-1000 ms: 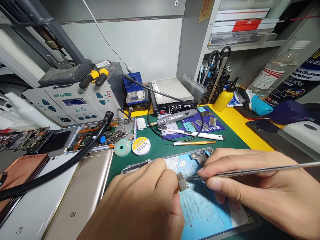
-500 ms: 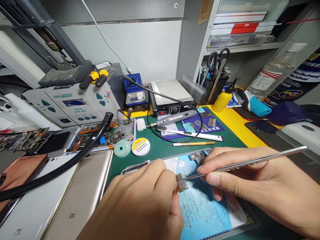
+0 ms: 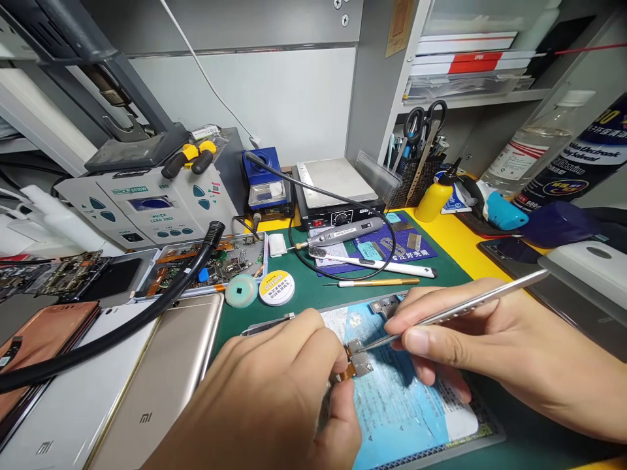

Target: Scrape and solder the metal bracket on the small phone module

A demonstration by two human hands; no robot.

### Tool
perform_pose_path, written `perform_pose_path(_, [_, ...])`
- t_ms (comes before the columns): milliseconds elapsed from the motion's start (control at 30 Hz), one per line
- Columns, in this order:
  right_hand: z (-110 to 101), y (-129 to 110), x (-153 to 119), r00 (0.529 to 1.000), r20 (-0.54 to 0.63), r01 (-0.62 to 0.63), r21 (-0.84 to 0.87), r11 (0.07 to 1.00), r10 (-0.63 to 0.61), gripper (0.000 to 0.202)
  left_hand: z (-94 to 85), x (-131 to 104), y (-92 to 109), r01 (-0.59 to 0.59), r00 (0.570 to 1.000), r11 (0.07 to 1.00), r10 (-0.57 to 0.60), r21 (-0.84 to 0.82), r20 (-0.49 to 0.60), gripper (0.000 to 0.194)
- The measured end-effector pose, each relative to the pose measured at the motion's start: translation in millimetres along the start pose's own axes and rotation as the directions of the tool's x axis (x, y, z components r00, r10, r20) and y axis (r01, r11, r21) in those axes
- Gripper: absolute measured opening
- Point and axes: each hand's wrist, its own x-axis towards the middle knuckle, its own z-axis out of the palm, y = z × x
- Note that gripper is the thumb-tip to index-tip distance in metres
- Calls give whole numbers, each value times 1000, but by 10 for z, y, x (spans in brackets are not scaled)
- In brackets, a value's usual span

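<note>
My left hand (image 3: 298,378), closed, pinches a small part with a metal plate and an orange flex cable (image 3: 361,362) between thumb and forefinger. My right hand (image 3: 470,333) grips slim metal tweezers (image 3: 455,307) like a pen. Their tip meets the upper edge of the plate, or lies just over it. Under both hands is a blue and white printed work pad (image 3: 411,418). Another small metal part (image 3: 385,305) lies at the pad's top edge, partly behind the right fingers. My left fingers hide some of the flex cable.
Several phone shells, including a gold one (image 3: 161,385), lie at left, crossed by a thick black hose (image 3: 161,307). Behind are a tray of circuit boards (image 3: 230,261), a rotary pen tool (image 3: 347,230), a white-handled brush (image 3: 392,264) and a yellow bottle (image 3: 434,199).
The tweezers' rear end has swung left, and their tip stays at the metal plate. More of the orange flex cable shows beside my left fingers. The whole view has shifted slightly.
</note>
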Motion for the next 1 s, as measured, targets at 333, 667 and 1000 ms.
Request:
perform_pose_path(333, [-64, 0, 18, 994, 95, 34, 149, 988, -48, 19, -46, 6, -70, -37, 999, 979, 35, -202, -17, 15])
perform_pose_path(667, [-91, 25, 12, 990, 126, 41, 136, 990, -58, 16, -93, 29, -53, -31, 999, 976, 27, -215, -21, 18])
perform_pose_path(1000, [-59, -7, -5, 989, 133, 31, 186, 982, -57, 15, -83, 31, -38, 0, 999, 970, -13, -243, -52, 21])
